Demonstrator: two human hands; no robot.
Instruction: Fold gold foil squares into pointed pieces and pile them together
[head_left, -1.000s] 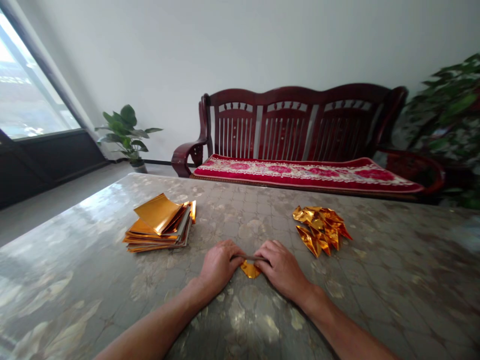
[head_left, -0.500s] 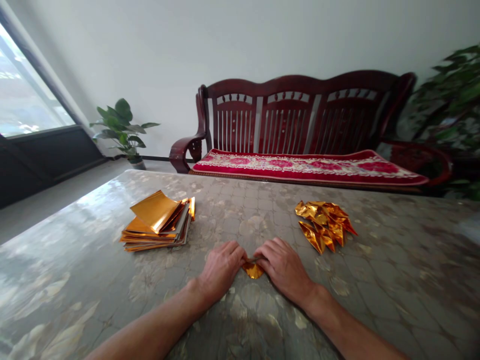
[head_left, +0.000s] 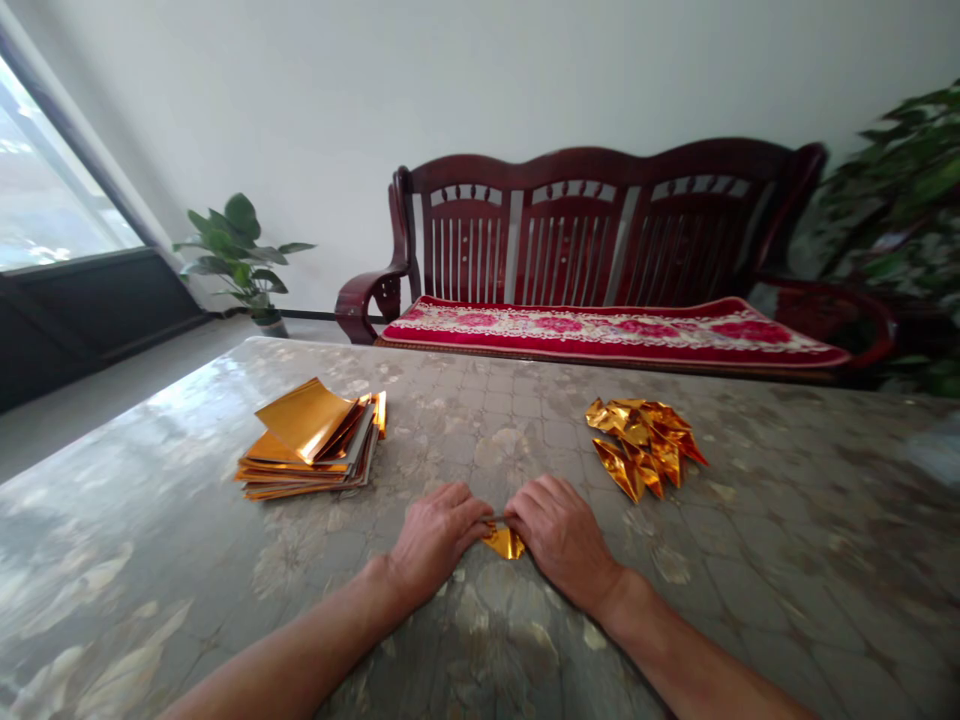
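Note:
A small folded piece of gold foil paper (head_left: 504, 543) lies on the table at the middle front, its top edge pinched between my two hands. My left hand (head_left: 439, 535) grips it from the left and my right hand (head_left: 559, 530) from the right, and their fingers hide most of it. Left of my hands sits a stack of gold foil sheets (head_left: 311, 440) with a loose sheet on top. Right of them lies a heap of folded, crumpled gold foil pieces (head_left: 645, 445), which neither hand touches.
The hands work on a marble-patterned table top (head_left: 480, 420) with a glossy surface. Beyond its far edge stands a dark red wooden bench (head_left: 592, 230) with a red floral cushion (head_left: 615, 330). Potted plants (head_left: 236, 250) stand near a window (head_left: 52, 170).
Both hands stay on the foil piece, which has shifted little. The whole scene has moved slightly in view as my head moved.

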